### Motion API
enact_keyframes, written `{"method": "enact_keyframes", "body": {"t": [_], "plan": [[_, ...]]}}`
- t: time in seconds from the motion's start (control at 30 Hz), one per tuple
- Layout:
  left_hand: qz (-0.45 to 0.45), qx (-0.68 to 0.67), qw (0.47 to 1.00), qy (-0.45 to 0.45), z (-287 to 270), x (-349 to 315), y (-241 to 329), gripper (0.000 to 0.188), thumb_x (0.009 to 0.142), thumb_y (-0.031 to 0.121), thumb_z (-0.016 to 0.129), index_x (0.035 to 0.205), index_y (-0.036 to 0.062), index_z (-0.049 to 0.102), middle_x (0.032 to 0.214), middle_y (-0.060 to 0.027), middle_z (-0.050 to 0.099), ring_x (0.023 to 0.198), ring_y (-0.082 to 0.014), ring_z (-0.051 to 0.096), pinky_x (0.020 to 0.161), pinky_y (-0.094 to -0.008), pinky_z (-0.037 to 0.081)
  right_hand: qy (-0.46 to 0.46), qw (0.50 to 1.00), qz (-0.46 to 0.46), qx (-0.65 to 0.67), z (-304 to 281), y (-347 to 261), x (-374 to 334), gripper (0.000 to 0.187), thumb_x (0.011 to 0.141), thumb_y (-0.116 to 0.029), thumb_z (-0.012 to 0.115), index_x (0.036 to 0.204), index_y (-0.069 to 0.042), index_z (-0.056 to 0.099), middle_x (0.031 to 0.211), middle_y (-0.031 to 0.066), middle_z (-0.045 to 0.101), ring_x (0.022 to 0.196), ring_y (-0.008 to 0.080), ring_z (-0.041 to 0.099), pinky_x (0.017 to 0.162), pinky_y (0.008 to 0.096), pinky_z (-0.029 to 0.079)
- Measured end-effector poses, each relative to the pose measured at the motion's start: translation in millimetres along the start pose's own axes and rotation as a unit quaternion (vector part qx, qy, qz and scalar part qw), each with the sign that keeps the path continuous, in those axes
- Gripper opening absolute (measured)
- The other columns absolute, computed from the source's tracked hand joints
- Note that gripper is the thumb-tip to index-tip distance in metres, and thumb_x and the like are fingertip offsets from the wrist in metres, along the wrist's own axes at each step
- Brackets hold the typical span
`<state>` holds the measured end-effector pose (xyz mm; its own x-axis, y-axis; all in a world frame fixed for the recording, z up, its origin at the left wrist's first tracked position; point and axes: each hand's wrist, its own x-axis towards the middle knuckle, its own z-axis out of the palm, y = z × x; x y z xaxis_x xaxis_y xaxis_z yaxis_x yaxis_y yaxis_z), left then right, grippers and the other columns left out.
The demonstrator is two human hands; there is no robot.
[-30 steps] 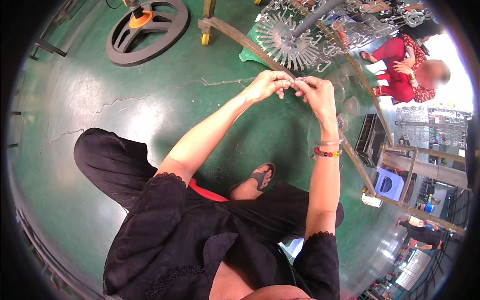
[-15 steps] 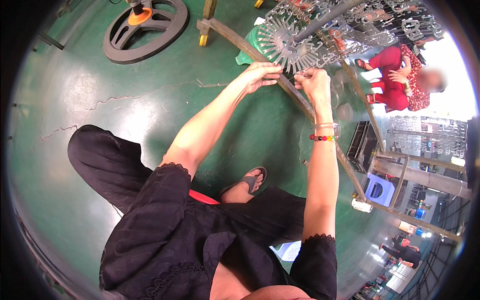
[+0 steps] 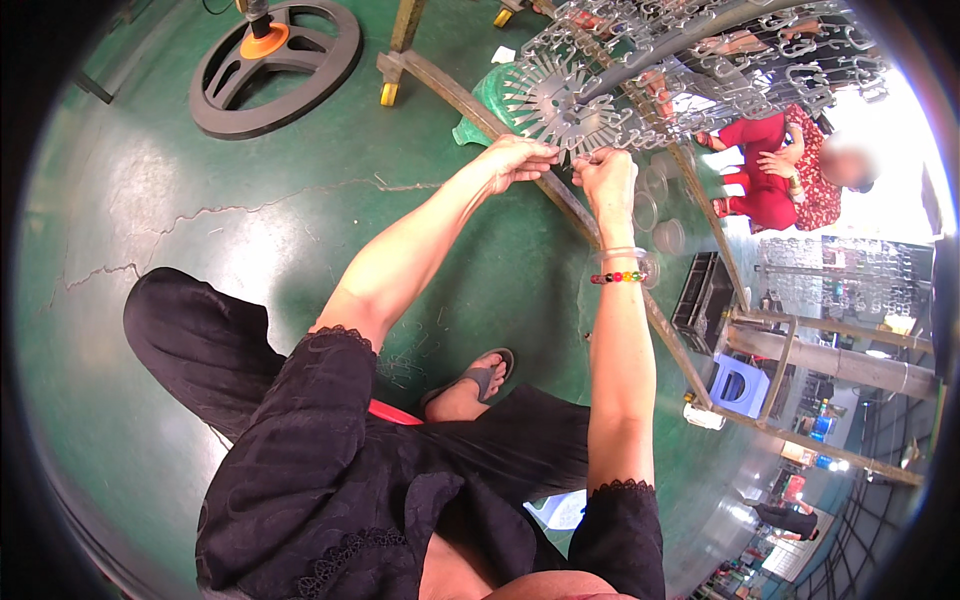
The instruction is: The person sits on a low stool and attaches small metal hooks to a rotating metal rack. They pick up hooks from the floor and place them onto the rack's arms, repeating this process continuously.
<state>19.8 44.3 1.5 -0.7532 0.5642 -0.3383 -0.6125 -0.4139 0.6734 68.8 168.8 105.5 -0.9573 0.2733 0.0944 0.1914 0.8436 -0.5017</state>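
In front of me hang grey metal plates (image 3: 557, 100) with slotted, fan-like rims, close together on a grey bar. My left hand (image 3: 520, 160) reaches their near edge, thumb and fingers closed on one of the teeth at the rim. Just to the right, my right hand (image 3: 606, 182) is bent at the wrist, its fingertips pinched together below the plates. Whatever lies in that pinch is too small to make out. A bead bracelet (image 3: 618, 277) circles my right wrist.
A brown metal frame (image 3: 465, 105) on casters runs under my hands. Many metal hooks (image 3: 770, 75) hang at the upper right, near a seated person in red (image 3: 775, 180). A black wheel-shaped base (image 3: 275, 70) stands at upper left. A black crate (image 3: 700, 295) and purple stool (image 3: 738, 385) are at right.
The whole view has shifted a little, so most things sit further left. My right fingertips have come closer to my left ones at the plates' near edge.
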Motion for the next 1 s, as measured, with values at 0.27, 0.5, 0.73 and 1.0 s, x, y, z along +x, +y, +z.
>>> {"method": "enact_keyframes", "body": {"t": [0.27,0.5,0.73,1.0], "plan": [[-0.004,-0.030,1.000,-0.009,-6,4,-7,0.021,0.081,0.016,0.069,0.097,0.0028,0.067,0.089,-0.0049,0.068,0.078,-0.0105,0.064,0.072,-0.0210,0.052,0.023,0.999,-0.017,-0.039,7,0,-2,0.012,0.070,-0.008,0.070,0.074,0.003,0.067,0.071,0.0263,0.061,0.074,0.0395,0.063,0.068,0.0414,0.050],[-0.001,-0.058,0.998,-0.021,-7,0,-10,0.020,0.081,0.014,0.069,0.096,0.0011,0.066,0.087,-0.0067,0.068,0.077,-0.0126,0.064,0.074,-0.0224,0.053,0.037,0.999,-0.009,-0.016,13,3,-4,0.012,0.071,-0.008,0.069,0.075,0.004,0.067,0.071,0.0268,0.060,0.075,0.0402,0.063,0.068,0.0421,0.050],[0.001,-0.072,0.997,-0.021,-8,-6,-10,0.017,0.080,0.013,0.068,0.093,0.0012,0.067,0.086,-0.0068,0.068,0.076,-0.0127,0.065,0.072,-0.0222,0.053,0.024,0.999,-0.027,-0.016,12,-2,-8,0.012,0.073,-0.005,0.068,0.077,0.006,0.067,0.066,0.0185,0.065,0.064,0.0247,0.067,0.061,0.0326,0.052],[0.004,-0.051,0.999,-0.012,-12,-12,-10,0.017,0.080,0.014,0.068,0.093,0.0039,0.068,0.089,-0.0048,0.068,0.079,-0.0116,0.063,0.070,-0.0239,0.052,0.011,1.000,0.014,0.020,8,-16,-19,0.013,0.076,-0.007,0.066,0.078,0.006,0.067,0.066,0.0134,0.067,0.060,0.0170,0.068,0.059,0.0277,0.053]]}}
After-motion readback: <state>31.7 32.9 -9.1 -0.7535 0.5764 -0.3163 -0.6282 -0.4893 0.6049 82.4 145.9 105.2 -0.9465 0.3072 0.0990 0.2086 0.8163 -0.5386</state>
